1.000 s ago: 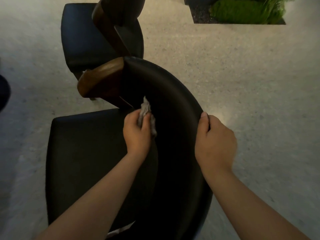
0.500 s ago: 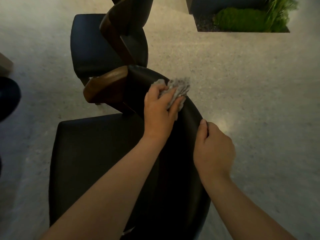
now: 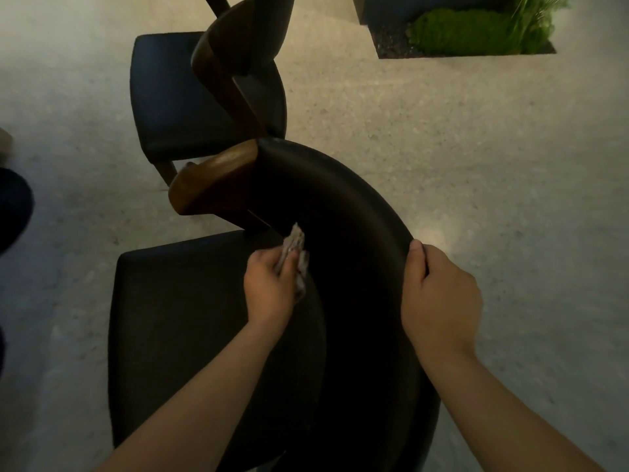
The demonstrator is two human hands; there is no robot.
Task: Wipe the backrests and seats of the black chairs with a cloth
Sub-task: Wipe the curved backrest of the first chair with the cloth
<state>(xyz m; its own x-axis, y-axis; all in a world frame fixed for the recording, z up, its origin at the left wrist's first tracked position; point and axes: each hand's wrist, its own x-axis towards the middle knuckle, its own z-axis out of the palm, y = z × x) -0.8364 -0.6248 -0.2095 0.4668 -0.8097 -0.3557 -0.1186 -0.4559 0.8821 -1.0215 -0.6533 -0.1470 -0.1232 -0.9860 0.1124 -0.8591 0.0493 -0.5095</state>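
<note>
Directly below me stands a black chair with a curved backrest [image 3: 354, 212] and a square black seat [image 3: 177, 321]. My left hand [image 3: 270, 287] grips a crumpled grey cloth [image 3: 296, 248] and presses it against the inner face of the backrest, low down near the seat. My right hand [image 3: 439, 294] grips the top edge of the backrest, thumb on the inner side. A second black chair [image 3: 183, 97] with a wooden-framed backrest stands beyond the first.
A brown wooden armrest end [image 3: 214, 178] juts from the near chair's backrest on the left. A dark planter with green moss [image 3: 469, 32] sits on the pale speckled floor at the upper right. A dark object [image 3: 13, 206] shows at the left edge.
My left hand has carried the cloth from the top rim of the backrest down its inner face toward the seat. My right hand keeps its hold on the top edge.
</note>
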